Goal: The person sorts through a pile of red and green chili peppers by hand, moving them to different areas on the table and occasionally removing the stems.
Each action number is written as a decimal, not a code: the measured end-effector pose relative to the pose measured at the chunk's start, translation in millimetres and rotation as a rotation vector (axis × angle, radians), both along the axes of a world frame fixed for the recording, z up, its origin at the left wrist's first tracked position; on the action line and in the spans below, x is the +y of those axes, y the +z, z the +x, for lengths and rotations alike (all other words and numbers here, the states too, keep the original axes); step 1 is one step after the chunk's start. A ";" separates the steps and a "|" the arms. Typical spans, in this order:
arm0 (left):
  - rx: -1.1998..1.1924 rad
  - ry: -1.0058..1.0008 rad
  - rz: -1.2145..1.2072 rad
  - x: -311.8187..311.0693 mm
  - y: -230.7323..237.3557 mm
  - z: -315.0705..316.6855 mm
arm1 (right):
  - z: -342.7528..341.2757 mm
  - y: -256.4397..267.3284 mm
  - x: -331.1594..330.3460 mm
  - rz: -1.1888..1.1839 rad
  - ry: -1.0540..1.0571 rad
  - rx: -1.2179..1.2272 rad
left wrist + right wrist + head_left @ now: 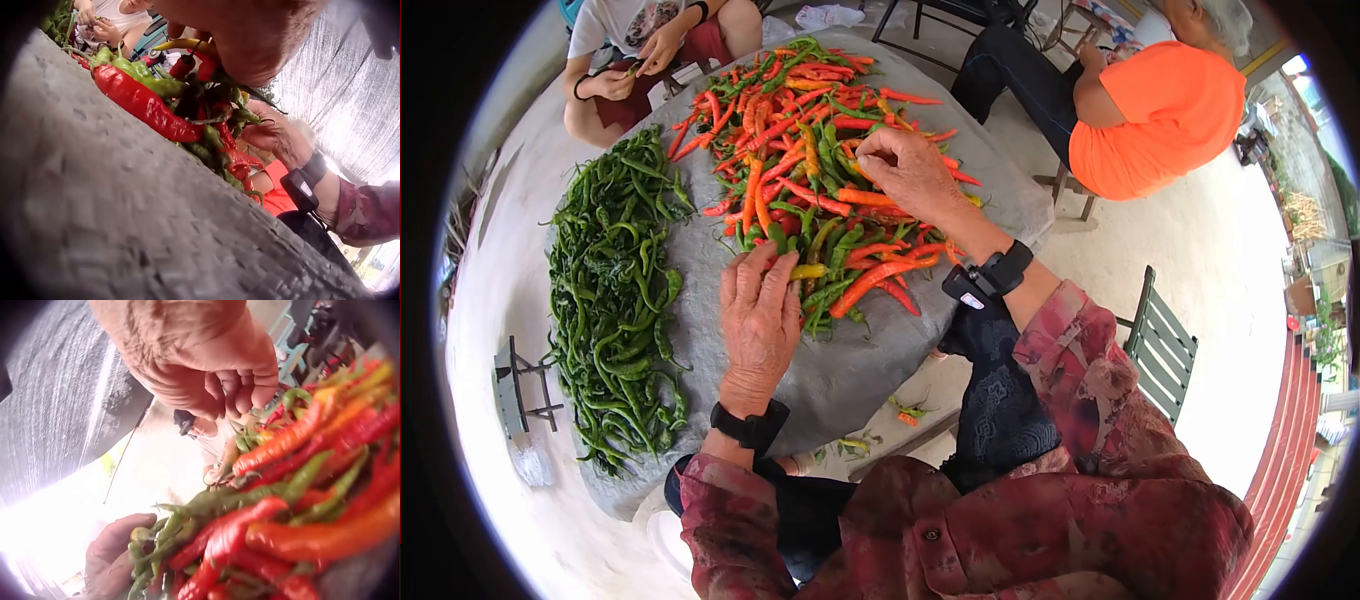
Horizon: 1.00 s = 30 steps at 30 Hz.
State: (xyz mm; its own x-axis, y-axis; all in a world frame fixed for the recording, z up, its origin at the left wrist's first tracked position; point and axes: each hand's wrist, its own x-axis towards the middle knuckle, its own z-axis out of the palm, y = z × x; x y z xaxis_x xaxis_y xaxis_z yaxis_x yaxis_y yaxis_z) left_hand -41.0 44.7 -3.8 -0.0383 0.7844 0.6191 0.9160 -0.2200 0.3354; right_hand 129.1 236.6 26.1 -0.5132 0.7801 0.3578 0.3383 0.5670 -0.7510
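In the head view, the left hand [760, 315] curls over the near edge of a mixed pile of red, orange and green peppers [865, 285]. It grips a few peppers, a yellow-green one [808, 271] showing beside its fingertips. The left wrist view has a yellow pepper [181, 44] under that hand [250, 37]. The right hand [915, 180] is over the pile's middle, thumb and fingers curled toward each other. In the right wrist view this hand [194, 347] is just above green stems and an orange pepper [284, 442]; nothing is clearly visible in its fingers.
A heap of green peppers [615, 300] lies on the left of the grey sheet [725, 400]. Across from the wearer, a person in white [635, 60] holds something small. Another person in orange [1155, 120] sits at the right. A folding chair [1162, 350] stands at right.
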 end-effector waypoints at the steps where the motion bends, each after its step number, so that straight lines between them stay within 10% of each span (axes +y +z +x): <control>1: 0.012 0.004 0.012 0.0 1.0 0.1 | -4.2 6.0 4.0 0.063 0.050 -0.025; 8: 0.027 0.003 0.003 -1.4 6.8 0.5 | -29.5 -13.4 -2.3 0.561 0.083 -0.265; 16: 0.024 -0.010 -0.011 -2.9 3.6 0.1 | -13.8 -3.6 -5.0 -0.127 0.194 -0.264; 20: 0.035 -0.018 -0.023 -3.5 4.2 1.4 | -9.3 0.7 -6.3 -0.099 0.180 -0.283; 22: 0.043 -0.020 -0.032 -4.2 4.8 2.2 | -19.3 -6.4 -7.5 0.465 0.097 -0.214; 30: 0.002 -0.041 -0.035 -4.5 5.7 -1.6 | -39.7 -20.5 -12.1 0.480 0.074 -0.502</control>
State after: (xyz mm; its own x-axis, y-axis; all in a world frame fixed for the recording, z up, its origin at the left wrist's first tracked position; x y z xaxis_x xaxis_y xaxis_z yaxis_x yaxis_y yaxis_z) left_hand -42.6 40.2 1.9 -0.0046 0.8065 0.5913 0.9069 -0.2457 0.3422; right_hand 89.4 224.5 5.6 -0.7525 0.5519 0.3595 0.5268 0.8319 -0.1744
